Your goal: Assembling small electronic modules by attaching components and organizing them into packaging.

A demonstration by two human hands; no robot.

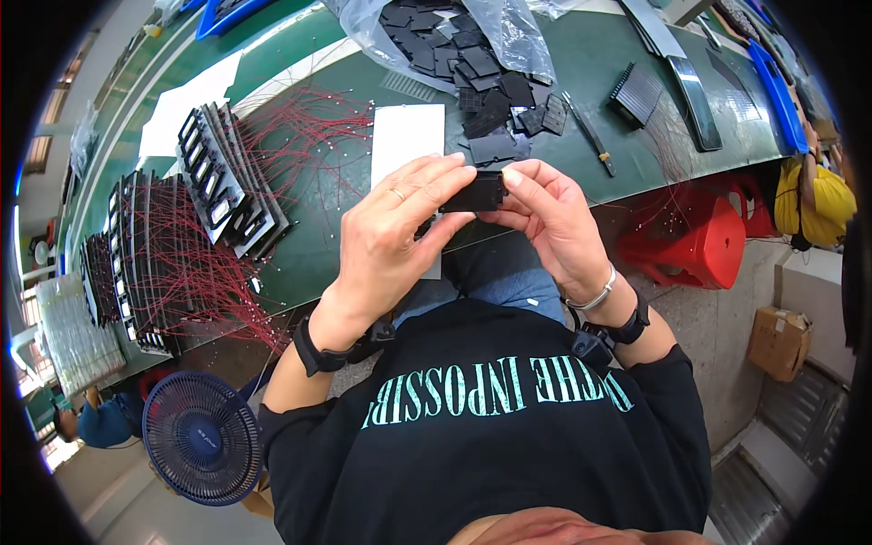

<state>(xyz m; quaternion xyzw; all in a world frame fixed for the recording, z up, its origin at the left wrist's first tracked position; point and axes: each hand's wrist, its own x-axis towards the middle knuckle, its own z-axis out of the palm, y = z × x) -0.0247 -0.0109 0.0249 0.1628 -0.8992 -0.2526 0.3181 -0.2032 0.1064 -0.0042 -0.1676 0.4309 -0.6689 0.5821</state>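
Observation:
Between both hands, over the table's near edge, is a small black rectangular plastic part [470,194]. My left hand [392,216] grips its left side, fingers along the top and thumb below. On the right end, my right hand [551,211] pinches it with thumb and fingertips. Just beyond lies a white sheet [408,136], partly covered by my left hand. A loose heap of similar flat black parts [472,59] spills from a clear plastic bag [527,45] toward my hands. Whether anything small sits inside the held part cannot be made out.
On the left stand stacked black frames [213,182] and strips [150,263], trailing tangled red wires [304,127]. A thin dark tool [590,136] and a black finned block [636,95] lie on the right of the green table [336,213]. Below are a red stool [695,241] and a fan [202,438].

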